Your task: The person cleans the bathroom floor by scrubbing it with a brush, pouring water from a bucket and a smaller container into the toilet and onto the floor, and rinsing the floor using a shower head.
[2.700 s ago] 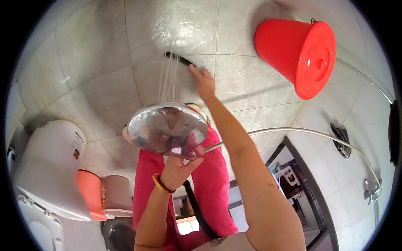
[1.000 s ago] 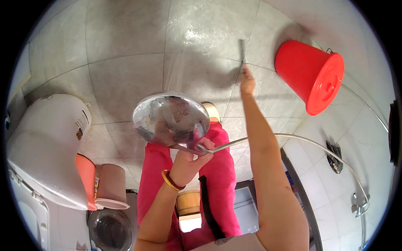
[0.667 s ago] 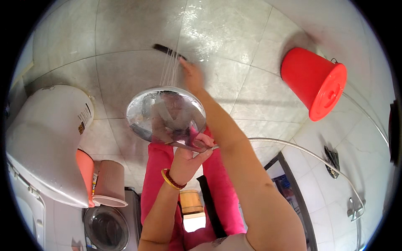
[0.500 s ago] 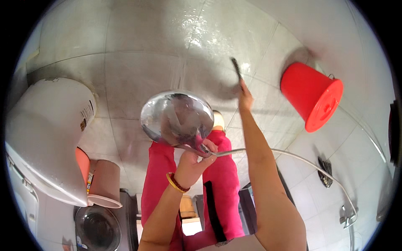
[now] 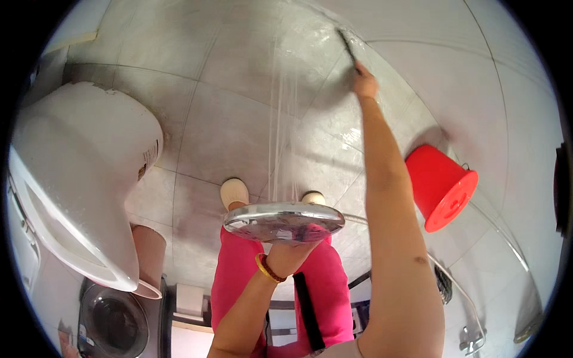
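Observation:
A wide chrome shower head (image 5: 284, 222) is in my left hand (image 5: 290, 259), whose fingers are partly hidden behind it. Thin streams of water (image 5: 280, 131) run from it toward the far floor. Its metal hose (image 5: 356, 219) passes behind my right arm. At the end of my outstretched arm, my right hand (image 5: 366, 83) is closed round a slim dark tool like a brush (image 5: 346, 44). That tool's tip is near the wet floor by the foot of the far right wall; whether it touches I cannot tell.
A red lidded bucket (image 5: 436, 185) stands at the right by the wall. To the left is a white toilet (image 5: 89, 131), with a brownish bin (image 5: 149, 253) beside it. A washing machine (image 5: 113, 319) is lower left. The tap fitting (image 5: 473, 340) is lower right. Wet grey tiles (image 5: 233, 131) lie ahead.
My right hand has reached farther out with the dark tool. The shower head has tipped and moved a little right and nearer; water streams now show. The view has shifted.

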`<state>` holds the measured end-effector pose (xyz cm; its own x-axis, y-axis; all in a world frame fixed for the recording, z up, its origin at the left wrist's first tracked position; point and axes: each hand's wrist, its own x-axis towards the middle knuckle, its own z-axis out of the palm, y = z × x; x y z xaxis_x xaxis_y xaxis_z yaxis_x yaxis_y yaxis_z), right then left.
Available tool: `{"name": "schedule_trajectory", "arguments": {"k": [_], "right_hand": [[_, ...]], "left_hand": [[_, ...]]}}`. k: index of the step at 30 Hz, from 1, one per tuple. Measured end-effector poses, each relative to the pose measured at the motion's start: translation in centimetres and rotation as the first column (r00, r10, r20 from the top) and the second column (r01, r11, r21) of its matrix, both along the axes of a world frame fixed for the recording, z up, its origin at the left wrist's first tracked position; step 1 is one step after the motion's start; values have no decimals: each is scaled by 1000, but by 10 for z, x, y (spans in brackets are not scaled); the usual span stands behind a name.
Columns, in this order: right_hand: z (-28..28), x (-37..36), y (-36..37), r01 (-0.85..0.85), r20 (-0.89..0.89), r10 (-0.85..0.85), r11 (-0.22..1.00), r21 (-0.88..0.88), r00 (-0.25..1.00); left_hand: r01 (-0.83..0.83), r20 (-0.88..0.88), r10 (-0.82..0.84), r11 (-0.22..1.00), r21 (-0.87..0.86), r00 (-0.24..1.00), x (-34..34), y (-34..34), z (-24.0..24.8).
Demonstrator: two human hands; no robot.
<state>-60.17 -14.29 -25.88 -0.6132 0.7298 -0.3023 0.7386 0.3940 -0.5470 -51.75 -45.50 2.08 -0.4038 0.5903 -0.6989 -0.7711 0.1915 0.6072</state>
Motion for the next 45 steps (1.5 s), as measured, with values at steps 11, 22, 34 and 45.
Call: {"name": "schedule_trajectory", "arguments": {"k": [11, 22, 34, 45], "right_hand": [[-4, -38, -38, -287, -241, 287, 957, 35, 927], [30, -21, -98, -429, 129, 452, 887, -174, 883], [22, -191, -215, -804, 288, 757, 587, 92, 586], [137, -152, -114, -791, 573, 662, 611, -38, 484]], "left_hand": [[-187, 73, 186, 982, 10, 980, -10, -8, 6], [-286, -45, 288, 957, 55, 956, -43, -21, 15], [-386, 8, 387, 918, 87, 922, -70, -48, 20], [-404, -279, 469, 877, 260, 838, -87, -48, 13]]}}
